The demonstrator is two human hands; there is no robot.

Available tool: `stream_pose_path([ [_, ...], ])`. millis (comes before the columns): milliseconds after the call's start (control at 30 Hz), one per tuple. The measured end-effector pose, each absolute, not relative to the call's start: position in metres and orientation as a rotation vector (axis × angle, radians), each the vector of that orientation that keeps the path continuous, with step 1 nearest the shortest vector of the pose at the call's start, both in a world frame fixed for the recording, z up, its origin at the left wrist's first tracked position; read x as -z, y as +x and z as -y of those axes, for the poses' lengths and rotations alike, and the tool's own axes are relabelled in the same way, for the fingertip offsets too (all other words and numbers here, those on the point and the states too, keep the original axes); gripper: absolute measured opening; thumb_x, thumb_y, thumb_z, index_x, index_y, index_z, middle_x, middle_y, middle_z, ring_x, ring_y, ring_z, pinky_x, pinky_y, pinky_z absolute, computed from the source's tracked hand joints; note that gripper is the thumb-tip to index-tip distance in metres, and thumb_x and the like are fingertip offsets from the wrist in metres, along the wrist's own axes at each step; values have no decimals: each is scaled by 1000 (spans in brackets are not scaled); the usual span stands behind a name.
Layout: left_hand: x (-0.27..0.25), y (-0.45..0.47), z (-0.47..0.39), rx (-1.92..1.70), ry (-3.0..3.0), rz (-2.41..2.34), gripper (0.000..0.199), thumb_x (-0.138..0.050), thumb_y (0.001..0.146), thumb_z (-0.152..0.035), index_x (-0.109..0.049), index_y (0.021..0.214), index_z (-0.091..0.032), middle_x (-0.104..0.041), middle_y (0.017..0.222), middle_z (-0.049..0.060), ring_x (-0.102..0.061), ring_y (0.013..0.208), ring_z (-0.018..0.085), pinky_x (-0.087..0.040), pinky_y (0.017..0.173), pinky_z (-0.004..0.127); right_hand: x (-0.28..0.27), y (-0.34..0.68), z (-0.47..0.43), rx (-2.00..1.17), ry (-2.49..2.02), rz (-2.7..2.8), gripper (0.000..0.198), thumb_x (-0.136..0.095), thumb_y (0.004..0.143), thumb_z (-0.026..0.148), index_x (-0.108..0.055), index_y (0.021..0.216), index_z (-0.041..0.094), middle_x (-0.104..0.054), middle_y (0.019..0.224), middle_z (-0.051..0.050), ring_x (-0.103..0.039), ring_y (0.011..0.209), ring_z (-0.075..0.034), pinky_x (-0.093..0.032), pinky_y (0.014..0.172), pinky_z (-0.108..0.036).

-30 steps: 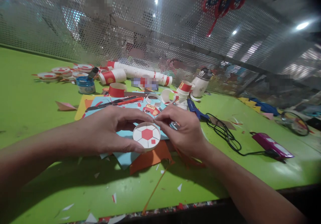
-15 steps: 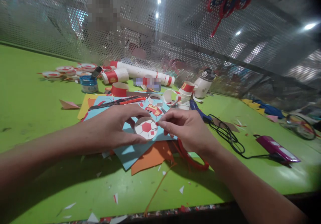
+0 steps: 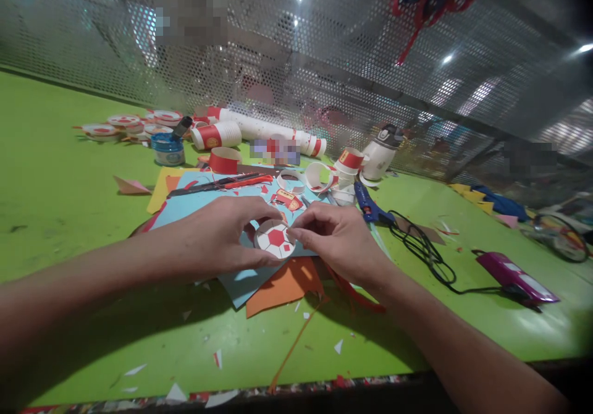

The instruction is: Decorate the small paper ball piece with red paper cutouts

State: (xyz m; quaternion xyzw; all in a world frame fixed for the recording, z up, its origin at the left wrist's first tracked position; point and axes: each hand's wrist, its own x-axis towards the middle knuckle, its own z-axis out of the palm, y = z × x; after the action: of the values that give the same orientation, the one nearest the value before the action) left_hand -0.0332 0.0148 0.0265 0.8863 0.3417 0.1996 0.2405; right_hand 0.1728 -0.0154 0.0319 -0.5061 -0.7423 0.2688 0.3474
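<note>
“Gripping what, exactly, and where?”

“The left hand (image 3: 217,233) has a small round piece (image 3: 277,237), white with red patches, between thumb and fingers, curved partway open around its left side. It sits just below the centre of the frame, patterned face tilted toward us.”

“And the right hand (image 3: 340,235)?”

“Thumb and forefinger nearly together, at the piece's right rim. Whether they pinch the rim, a scrap or nothing, I cannot tell.”

“What crowds them?”

“Just above in the frame, a white paper ring (image 3: 293,189); up and left, black-and-orange scissors (image 3: 227,183). A blue glue gun (image 3: 364,201) lies up and right of the right hand, and a black cord (image 3: 419,241) coils between it and a purple box (image 3: 514,276) at the right.”

“Any room?”

“Green tabletop (image 3: 55,154) spreads across the left of the frame, and more shows between the right forearm (image 3: 445,327) and the box. Below the hands come an orange sheet (image 3: 285,287), scattered paper scraps (image 3: 176,393), then the table's front edge, along the bottom of the frame.”
</note>
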Motion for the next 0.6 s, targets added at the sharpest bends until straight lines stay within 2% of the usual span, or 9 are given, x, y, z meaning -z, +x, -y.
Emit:
stream_pose_path([
  [600,-27,-32,-13,-531,2458,-953,40,-63,77,-39,-65,110,-18,-70,103,8,-63,88,22,-47,74,32,-28,171,15,-761,-1355,1871,9,-66,77,20,-69,69,15,-60,67,1,-50,62,-11,-39,58,-26],
])
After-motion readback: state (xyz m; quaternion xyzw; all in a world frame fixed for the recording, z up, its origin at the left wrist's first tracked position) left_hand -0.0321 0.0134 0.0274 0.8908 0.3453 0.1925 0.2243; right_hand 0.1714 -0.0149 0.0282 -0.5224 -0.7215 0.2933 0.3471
